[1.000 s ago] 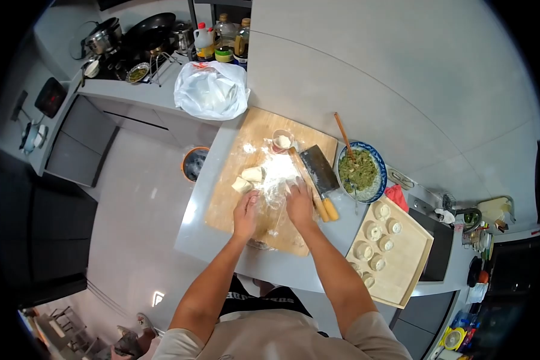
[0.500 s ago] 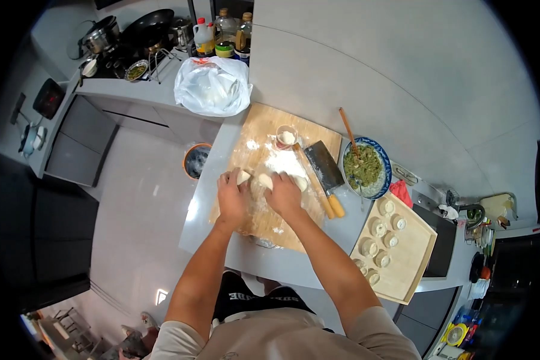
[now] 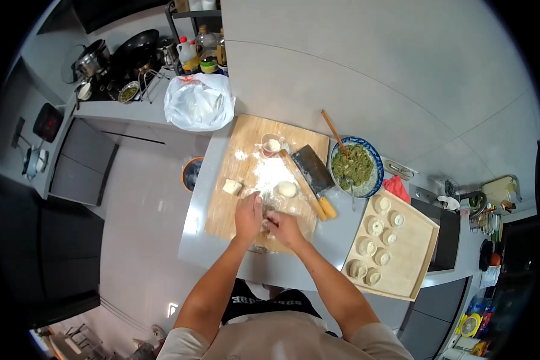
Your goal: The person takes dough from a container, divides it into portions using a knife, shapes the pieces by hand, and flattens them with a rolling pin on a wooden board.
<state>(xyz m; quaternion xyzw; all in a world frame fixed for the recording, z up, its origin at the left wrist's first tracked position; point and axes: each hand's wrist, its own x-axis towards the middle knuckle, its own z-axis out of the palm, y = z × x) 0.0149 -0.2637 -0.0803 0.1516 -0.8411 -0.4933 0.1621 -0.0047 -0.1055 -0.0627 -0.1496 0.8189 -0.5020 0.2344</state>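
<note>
My left hand (image 3: 248, 217) is on edge over the floured wooden board (image 3: 225, 219), its fingers stretched and close together. Beside it, my right hand (image 3: 284, 228) has its fingers curled in toward the left palm; whatever they pinch is hidden. A blocky piece of dough (image 3: 232, 186) lies to the upper left of my hands. A round piece of dough (image 3: 287, 189) sits above my right hand, in scattered flour (image 3: 271, 172). To the right lie a rolling pin (image 3: 300, 180) and a cleaver (image 3: 313, 168). Near the board's far side stands a small cup (image 3: 272, 144) holding something white.
Right of the board, a blue-rimmed bowl (image 3: 378, 174) holds green filling (image 3: 354, 165) and utensils. A wooden tray (image 3: 405, 270) carries several pale shaped dough pieces (image 3: 375, 226). A white plastic bag (image 3: 199, 102) is at the back left; a bin (image 3: 190, 174) stands on the floor.
Both hands have drawn nearer and together, leaving the blocky dough and the round dough uncovered. The small dough piece between the hands is out of sight. The camera view has shifted.
</note>
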